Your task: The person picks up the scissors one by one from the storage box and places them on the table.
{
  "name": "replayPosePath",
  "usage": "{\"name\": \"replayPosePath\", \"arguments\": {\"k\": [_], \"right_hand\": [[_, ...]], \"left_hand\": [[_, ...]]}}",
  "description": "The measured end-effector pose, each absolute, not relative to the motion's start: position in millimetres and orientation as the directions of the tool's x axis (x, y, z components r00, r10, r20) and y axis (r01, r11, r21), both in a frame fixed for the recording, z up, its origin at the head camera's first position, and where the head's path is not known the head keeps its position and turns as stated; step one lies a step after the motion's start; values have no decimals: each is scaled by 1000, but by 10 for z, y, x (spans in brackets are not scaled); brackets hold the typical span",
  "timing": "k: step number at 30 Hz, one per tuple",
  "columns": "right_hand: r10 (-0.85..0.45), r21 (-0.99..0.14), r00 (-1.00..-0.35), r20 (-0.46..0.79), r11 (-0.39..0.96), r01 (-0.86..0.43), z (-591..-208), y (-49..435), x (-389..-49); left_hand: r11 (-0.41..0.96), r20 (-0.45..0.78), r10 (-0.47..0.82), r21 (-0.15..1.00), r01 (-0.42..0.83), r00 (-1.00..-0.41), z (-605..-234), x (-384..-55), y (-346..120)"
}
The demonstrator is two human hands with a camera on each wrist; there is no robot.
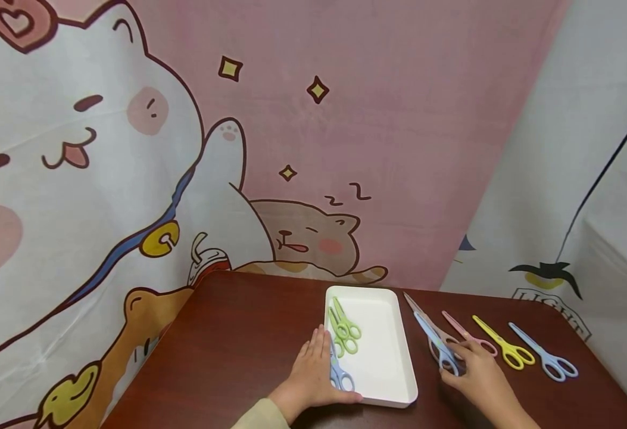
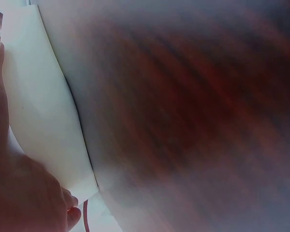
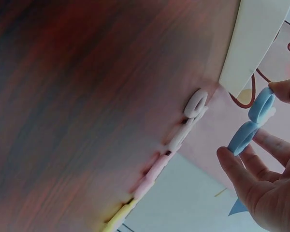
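My left hand (image 1: 311,374) rests along the left side of the white tray (image 1: 385,363), fingers straight and thumb spread along its near edge. Inside the tray lie two pairs of green scissors (image 1: 342,322) and a pair of light blue scissors (image 1: 340,376), the latter partly hidden behind that hand. To the right of the tray, my right hand (image 1: 482,381) pinches another pair of light blue scissors (image 1: 427,329) by the handle loops, blades pointing away. In the right wrist view, the loops (image 3: 236,145) are raised above the table between thumb and fingertips. Pale pinkish-grey scissors (image 1: 416,305) lie beneath, partly covered.
Farther right on the dark red-brown table (image 1: 254,333) lie pink scissors (image 1: 457,325), yellow scissors (image 1: 490,332) and light blue scissors (image 1: 530,341) in a row. A cartoon-printed curtain (image 1: 399,149) hangs behind the table's far edge.
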State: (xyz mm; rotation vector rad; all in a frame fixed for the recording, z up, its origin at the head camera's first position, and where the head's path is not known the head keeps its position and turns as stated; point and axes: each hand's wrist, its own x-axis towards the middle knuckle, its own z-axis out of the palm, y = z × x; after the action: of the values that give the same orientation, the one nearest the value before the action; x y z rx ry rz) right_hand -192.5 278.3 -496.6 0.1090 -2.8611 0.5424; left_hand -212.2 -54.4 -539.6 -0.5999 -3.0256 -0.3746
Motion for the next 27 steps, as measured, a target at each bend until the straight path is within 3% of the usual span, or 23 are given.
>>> {"name": "replayPosePath", "arguments": {"k": [21,27], "right_hand": [[-57,-328,-998,16,943,-59,-5045,2963,-1846],[-75,-339,-997,16,938,-76,-5104,2949,-1824]], "left_hand": [[884,82,381,260,389,-921,-5317,-2087,-541],[890,98,374,242,386,-922,-5356,-2092,-543]]}}
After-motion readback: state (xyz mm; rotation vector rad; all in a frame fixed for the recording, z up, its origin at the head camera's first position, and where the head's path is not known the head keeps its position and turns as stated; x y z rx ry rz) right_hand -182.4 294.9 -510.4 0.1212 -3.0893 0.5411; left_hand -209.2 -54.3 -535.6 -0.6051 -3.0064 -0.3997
